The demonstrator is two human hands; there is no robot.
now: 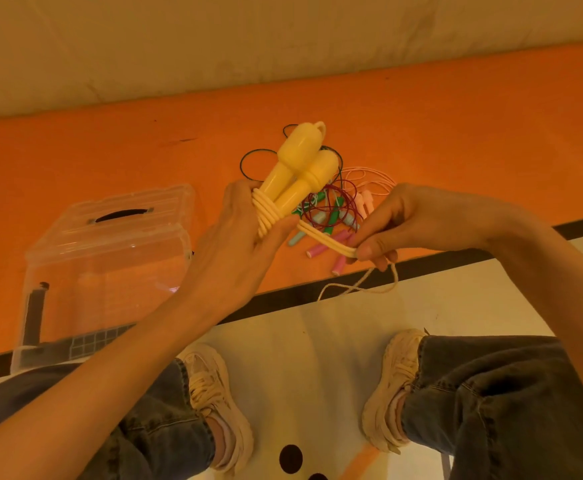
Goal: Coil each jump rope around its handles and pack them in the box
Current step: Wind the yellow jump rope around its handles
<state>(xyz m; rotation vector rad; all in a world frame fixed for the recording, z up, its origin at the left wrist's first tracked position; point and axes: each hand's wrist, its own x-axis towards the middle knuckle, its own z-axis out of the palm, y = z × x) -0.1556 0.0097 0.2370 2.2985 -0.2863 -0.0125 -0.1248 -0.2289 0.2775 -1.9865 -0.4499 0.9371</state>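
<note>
The person stands over an orange mat (pixel 110 150) with a pair of chunky yellow plastic jump-rope handles (pixel 297 168) held side by side in the left hand (pixel 245 244). That hand's fingers curl round the lower ends of the handles, over several turns of pale yellow cord (pixel 265 211) already wound there. The handles' long axis runs from the left hand up and away, bulbous ends pointing towards the far edge of the mat.

The right hand (pixel 397 223) pinches a doubled length of the same cord (pixel 331 244) between thumb and fingers, pulled fairly taut. The cord leaves the coil and runs right and slightly down, so it lies crosswise to the handles. A thin loose tail (pixel 355 289) hangs below the right hand.

To my eye the next wrap turns on that crossing: the right hand, holding the free cord, seems the one to carry it round, while the left keeps the handles steady.

A clear plastic box with a lid and dark handle (pixel 110 244) sits on the mat at the left, nearer the left hand. Behind the hands lies a tangle of other ropes with pink, green and pale blue handles (pixel 331 216), not yet coiled.
</note>
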